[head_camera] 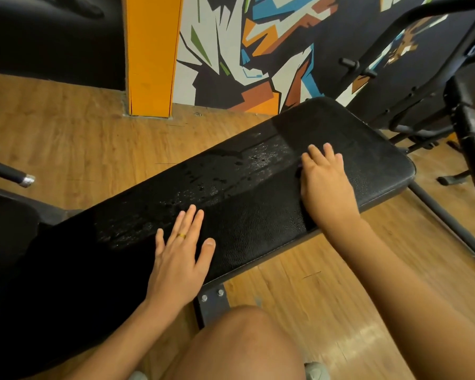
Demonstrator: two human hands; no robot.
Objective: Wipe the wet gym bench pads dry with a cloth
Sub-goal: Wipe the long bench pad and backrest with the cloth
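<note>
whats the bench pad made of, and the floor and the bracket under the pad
Bench pad: looks like black vinyl or faux leather, going by the pebbled grain, the sheen and the water drops beading on it. Floor: wood-look planks, perhaps laminate or vinyl, with visible grain and a glossy glare. Bracket: dark painted metal, seemingly steel, with two bright bolt heads.

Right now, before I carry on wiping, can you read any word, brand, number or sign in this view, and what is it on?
No readable text anywhere in this view.
On the bench pad: none; plain black and wet, with no label or brand showing.
On the wall mural: none; abstract colour shapes only.
On the orange pillar: none; blank.
On the bolted bracket under the pad: no markings visible.
</note>
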